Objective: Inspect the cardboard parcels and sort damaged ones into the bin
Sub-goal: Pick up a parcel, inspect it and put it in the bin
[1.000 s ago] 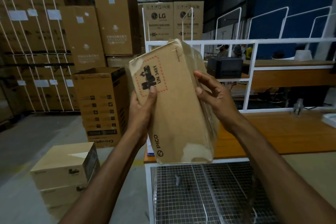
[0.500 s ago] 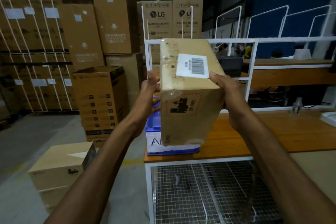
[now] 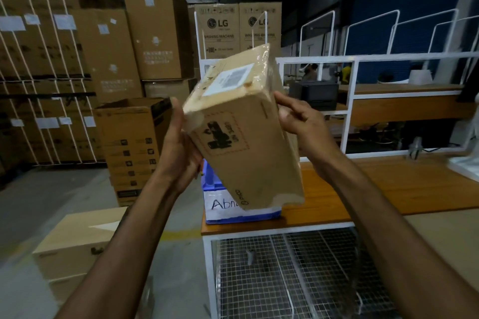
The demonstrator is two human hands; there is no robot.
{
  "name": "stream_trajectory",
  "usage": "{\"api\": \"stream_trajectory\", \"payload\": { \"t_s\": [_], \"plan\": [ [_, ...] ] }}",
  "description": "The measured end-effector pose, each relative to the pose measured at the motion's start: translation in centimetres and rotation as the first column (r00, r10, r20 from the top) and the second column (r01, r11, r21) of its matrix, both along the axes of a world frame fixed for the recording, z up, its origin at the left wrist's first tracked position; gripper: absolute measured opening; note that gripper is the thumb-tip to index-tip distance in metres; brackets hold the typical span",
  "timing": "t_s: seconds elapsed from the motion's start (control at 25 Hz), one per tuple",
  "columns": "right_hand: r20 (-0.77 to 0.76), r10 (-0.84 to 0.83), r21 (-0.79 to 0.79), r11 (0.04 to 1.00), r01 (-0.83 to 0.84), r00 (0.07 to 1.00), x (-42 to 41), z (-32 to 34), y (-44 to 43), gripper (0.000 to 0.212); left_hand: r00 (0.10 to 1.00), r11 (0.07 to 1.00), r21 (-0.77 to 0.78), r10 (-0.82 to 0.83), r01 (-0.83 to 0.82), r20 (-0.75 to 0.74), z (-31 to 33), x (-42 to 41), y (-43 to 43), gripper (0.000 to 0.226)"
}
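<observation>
Above the near edge of the tabletop (image 3: 388,189), a brown cardboard parcel (image 3: 248,142) was held in mid-air, tilted with its top leaning to the right. Its upper face carried a white label (image 3: 228,79) under glossy clear tape. The facing side bore a black pictogram inside a red dashed border and a small printed logo near the bottom. The lower right corner looked crushed and torn, with ragged pale edges.

The left hand (image 3: 178,147) clasped the parcel's left side, palm against the cardboard, fingers mostly hidden behind it. The right hand (image 3: 303,124) gripped the right edge, thumb and fingers curled onto the upper corner.

Directly behind and below the parcel, a blue bin (image 3: 233,212) with a white handwritten label stood on the wooden tabletop. A white frame with wire mesh (image 3: 285,274) sat beneath. Tall stacked cartons (image 3: 108,54) lined the warehouse floor at left, and an open carton (image 3: 132,147) stood nearer.
</observation>
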State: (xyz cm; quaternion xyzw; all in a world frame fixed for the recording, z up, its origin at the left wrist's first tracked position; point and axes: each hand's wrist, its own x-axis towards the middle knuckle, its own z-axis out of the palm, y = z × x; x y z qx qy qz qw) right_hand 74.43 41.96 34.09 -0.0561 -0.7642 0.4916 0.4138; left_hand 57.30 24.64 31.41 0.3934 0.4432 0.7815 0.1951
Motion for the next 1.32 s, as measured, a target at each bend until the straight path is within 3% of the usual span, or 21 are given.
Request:
{"api": "stream_trajectory", "payload": {
  "t_s": [0.08,0.16,0.24,0.32,0.44,0.48,0.64,0.76,0.84,1.0,1.04,1.12,1.2,1.32],
  "plan": [
    [0.049,-0.013,0.068,0.998,0.01,0.999,-0.1,-0.1,1.3,0.068,0.993,0.996,-0.009,0.087,-0.088,-0.076,-0.9,-0.3,0.0,0.091],
    [0.209,-0.093,0.142,0.988,0.063,0.974,-0.4,-0.4,1.8,0.121,0.975,0.978,-0.028,0.203,-0.206,-0.09,-1.7,-0.4,0.3,0.113],
    [0.306,-0.104,0.149,0.987,0.06,0.946,-0.8,-1.0,1.8,0.148,0.964,0.966,-0.007,0.258,-0.259,-0.059,-2.2,-0.6,0.7,0.105],
    [0.288,-0.044,0.072,0.997,0.024,0.957,-1.0,-1.4,1.9,0.138,0.966,0.965,0.038,0.258,-0.258,-0.004,-2.4,-0.8,0.8,0.094],
    [0.182,0.052,0.009,0.998,-0.055,0.982,-0.4,-1.7,2.6,0.092,0.965,0.963,0.065,0.26,-0.261,0.013,-2.1,-1.5,0.3,0.094],
    [0.157,0.022,0.014,1.0,-0.025,0.987,-0.3,-2.0,2.9,0.088,0.966,0.965,0.059,0.257,-0.257,0.007,-1.9,-1.7,0.1,0.097],
    [0.182,-0.143,-0.057,0.986,0.156,0.973,-0.5,-2.7,3.6,0.135,0.975,0.975,0.042,0.215,-0.217,0.056,-2.0,-1.6,-0.1,0.082],
    [0.14,-0.16,-0.074,0.982,0.171,0.977,-0.5,-2.8,3.5,0.116,0.93,0.935,0.009,0.352,-0.355,0.102,-1.2,-1.3,0.4,0.072],
    [0.086,-0.248,-0.108,0.961,0.256,0.965,-0.8,-3.2,2.8,0.112,0.876,0.875,-0.054,0.483,-0.481,0.011,-0.5,-0.9,1.0,0.069],
    [0.063,-0.465,-0.111,0.876,0.47,0.883,-2.3,-4.2,0.9,0.128,0.921,0.918,-0.174,0.312,-0.356,-0.233,-2.3,1.1,1.2,0.094],
    [0.045,-0.496,-0.115,0.86,0.498,0.867,-2.6,-4.4,0.6,0.122,0.905,0.909,-0.185,0.312,-0.373,-0.291,-3.0,1.6,1.0,0.1],
    [-0.029,-0.465,-0.104,0.882,0.46,0.885,-2.6,-4.8,0.3,0.09,0.837,0.838,-0.169,0.458,-0.519,-0.3,-4.0,1.8,0.8,0.108],
    [-0.106,-0.337,-0.106,0.939,0.326,0.936,-1.9,-4.3,0.3,0.057,0.769,0.766,-0.119,0.601,-0.632,-0.218,-4.2,0.9,0.5,0.096],
    [-0.099,-0.109,-0.023,0.994,0.107,0.989,-0.8,-2.9,1.0,0.032,0.771,0.763,-0.108,0.629,-0.637,-0.102,-4.3,-0.8,0.1,0.072]
  ]
}}
